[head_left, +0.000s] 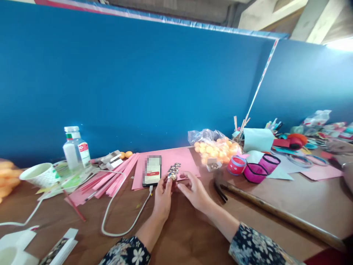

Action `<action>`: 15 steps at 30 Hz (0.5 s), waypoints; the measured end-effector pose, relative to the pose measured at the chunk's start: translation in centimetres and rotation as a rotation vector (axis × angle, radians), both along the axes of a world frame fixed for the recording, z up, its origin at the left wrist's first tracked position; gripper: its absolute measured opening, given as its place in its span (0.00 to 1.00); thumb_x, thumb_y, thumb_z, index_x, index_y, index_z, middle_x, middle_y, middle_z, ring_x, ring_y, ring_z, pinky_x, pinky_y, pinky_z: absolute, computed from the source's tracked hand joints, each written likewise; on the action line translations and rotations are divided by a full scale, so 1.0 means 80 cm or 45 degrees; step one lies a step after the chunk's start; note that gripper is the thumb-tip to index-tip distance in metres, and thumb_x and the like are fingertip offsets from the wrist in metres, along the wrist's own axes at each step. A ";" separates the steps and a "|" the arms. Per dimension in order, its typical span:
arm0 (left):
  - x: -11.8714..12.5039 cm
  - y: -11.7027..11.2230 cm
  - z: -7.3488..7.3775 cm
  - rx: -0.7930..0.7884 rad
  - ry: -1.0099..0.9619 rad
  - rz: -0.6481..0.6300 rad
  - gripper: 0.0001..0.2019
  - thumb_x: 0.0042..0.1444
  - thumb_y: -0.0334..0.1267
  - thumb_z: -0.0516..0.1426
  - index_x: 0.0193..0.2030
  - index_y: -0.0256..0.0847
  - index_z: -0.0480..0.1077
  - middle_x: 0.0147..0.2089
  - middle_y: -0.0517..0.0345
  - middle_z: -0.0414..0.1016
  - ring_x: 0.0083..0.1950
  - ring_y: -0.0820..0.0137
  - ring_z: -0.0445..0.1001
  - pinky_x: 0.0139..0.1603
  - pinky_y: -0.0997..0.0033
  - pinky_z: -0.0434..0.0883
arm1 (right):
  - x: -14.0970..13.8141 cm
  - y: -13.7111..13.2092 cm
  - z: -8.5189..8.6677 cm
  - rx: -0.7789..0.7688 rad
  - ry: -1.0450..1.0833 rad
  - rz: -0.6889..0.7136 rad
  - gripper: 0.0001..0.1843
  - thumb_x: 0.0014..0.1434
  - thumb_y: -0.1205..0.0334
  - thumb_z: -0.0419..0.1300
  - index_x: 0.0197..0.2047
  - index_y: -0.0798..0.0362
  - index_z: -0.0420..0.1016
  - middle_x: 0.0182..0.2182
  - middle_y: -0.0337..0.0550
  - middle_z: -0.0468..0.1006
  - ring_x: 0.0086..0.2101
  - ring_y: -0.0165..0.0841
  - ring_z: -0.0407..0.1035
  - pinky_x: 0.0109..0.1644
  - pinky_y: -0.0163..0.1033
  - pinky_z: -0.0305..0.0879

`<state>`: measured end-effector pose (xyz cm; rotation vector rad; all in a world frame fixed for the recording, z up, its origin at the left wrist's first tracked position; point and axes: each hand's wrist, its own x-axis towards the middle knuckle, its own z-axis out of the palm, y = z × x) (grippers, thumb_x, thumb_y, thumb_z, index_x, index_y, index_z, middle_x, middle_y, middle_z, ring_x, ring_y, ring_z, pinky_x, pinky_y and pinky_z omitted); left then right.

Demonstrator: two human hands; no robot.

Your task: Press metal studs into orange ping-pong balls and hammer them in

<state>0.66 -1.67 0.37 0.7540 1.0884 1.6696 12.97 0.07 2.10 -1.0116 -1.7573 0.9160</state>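
Note:
In the middle of the table, my left hand (162,197) is closed on one end of a cluster of small shiny metallic pieces (173,171). The cluster's exact kind is too small to make out. Just right of it hovers my right hand (196,192), its thumb and fingers apart and curved toward the shiny pieces. Behind both hands lies a pink paper sheet (187,158). A phone (152,171) with a lit screen rests on that sheet, left of the cluster, with a white cable (129,232) plugged into its lower end.
A hammer (264,204) lies to the right, its head near my right hand. Farther back are a bag of orange balls (212,151), a small open box (213,165) and magenta mesh rings (256,173). Left stand a bottle (75,149), paper cup (41,175) and pink strips (121,180).

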 end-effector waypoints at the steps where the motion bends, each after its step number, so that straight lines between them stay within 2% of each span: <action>1: -0.001 -0.001 -0.001 -0.017 -0.025 -0.002 0.18 0.48 0.46 0.58 0.44 0.38 0.68 0.39 0.51 0.75 0.38 0.67 0.75 0.41 0.65 0.70 | 0.012 -0.006 0.008 0.049 -0.076 -0.015 0.17 0.54 0.64 0.55 0.49 0.51 0.63 0.44 0.46 0.70 0.34 0.30 0.69 0.40 0.38 0.68; 3: -0.001 -0.001 -0.003 -0.037 -0.074 0.008 0.17 0.49 0.49 0.56 0.40 0.38 0.68 0.34 0.54 0.74 0.34 0.68 0.75 0.37 0.67 0.71 | 0.044 -0.017 0.022 0.192 -0.233 -0.064 0.17 0.55 0.64 0.54 0.49 0.51 0.63 0.41 0.45 0.71 0.33 0.30 0.69 0.39 0.37 0.68; 5: -0.002 0.000 -0.004 -0.038 -0.131 0.023 0.17 0.50 0.50 0.54 0.36 0.37 0.68 0.31 0.56 0.73 0.32 0.70 0.75 0.35 0.68 0.71 | 0.086 -0.023 0.033 0.335 -0.428 -0.208 0.18 0.56 0.64 0.53 0.50 0.51 0.62 0.40 0.45 0.71 0.36 0.32 0.68 0.42 0.39 0.66; 8: -0.003 -0.001 -0.004 -0.028 -0.250 -0.012 0.16 0.49 0.49 0.56 0.34 0.36 0.68 0.30 0.57 0.73 0.30 0.71 0.74 0.34 0.70 0.71 | 0.152 -0.025 0.034 0.458 -0.815 -0.457 0.17 0.56 0.63 0.52 0.50 0.52 0.63 0.43 0.47 0.71 0.44 0.39 0.65 0.49 0.45 0.62; 11: -0.003 -0.003 -0.001 0.002 -0.327 -0.100 0.14 0.48 0.45 0.58 0.36 0.38 0.68 0.31 0.59 0.74 0.32 0.71 0.75 0.35 0.69 0.71 | 0.199 -0.027 0.020 0.413 -1.170 -0.578 0.19 0.55 0.64 0.51 0.51 0.53 0.63 0.45 0.49 0.70 0.45 0.43 0.64 0.47 0.48 0.62; 15: -0.005 -0.005 0.002 0.044 -0.401 -0.204 0.15 0.48 0.40 0.59 0.44 0.40 0.69 0.36 0.57 0.76 0.36 0.72 0.75 0.41 0.68 0.70 | 0.219 -0.029 -0.001 0.275 -1.387 -0.526 0.21 0.54 0.68 0.48 0.52 0.53 0.63 0.44 0.50 0.71 0.43 0.42 0.66 0.45 0.46 0.63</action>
